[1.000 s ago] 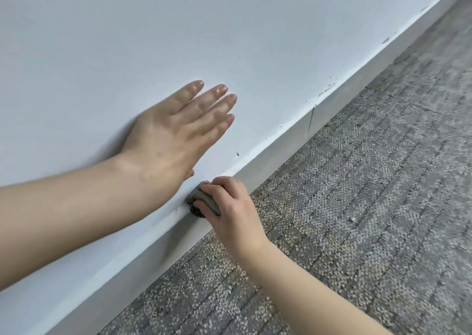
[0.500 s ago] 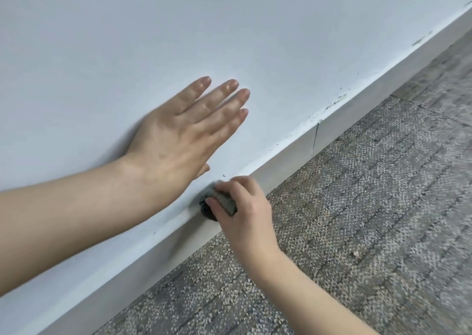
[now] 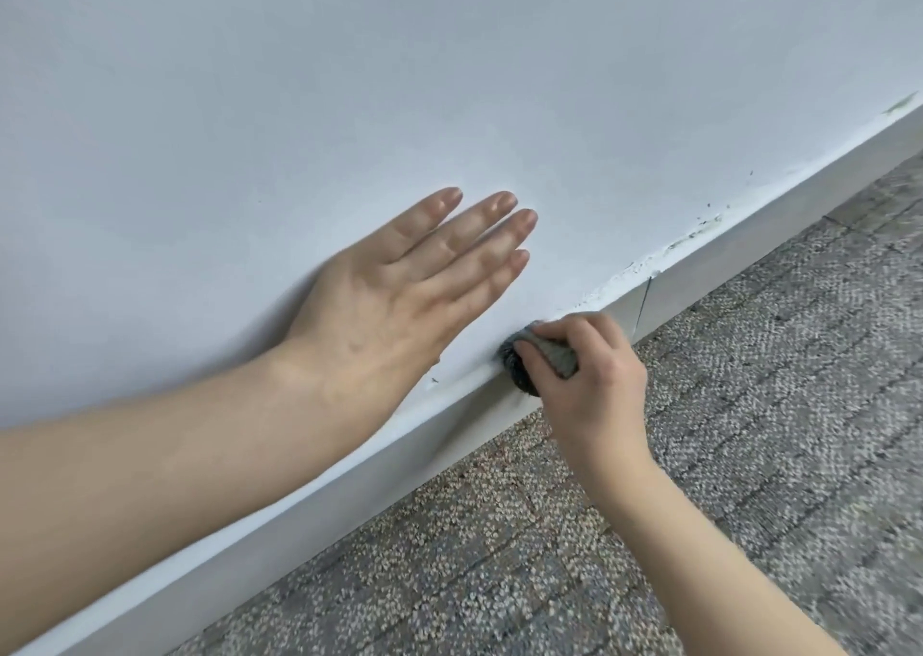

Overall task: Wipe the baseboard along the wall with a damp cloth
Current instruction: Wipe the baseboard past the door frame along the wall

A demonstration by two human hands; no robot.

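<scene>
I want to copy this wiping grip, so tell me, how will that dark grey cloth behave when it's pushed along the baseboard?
The dark grey cloth is bunched into a wad inside the right hand, so it is probably soft and floppy, not stiff. Being small enough for one hand, it likely weighs little. Pressed on the baseboard top edge, it should mould to the corner and drag slightly if damp.

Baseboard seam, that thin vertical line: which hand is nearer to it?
Right. The right hand, gripping the cloth, sits just short of the seam. The left hand lies flat on the wall, farther back.
</scene>
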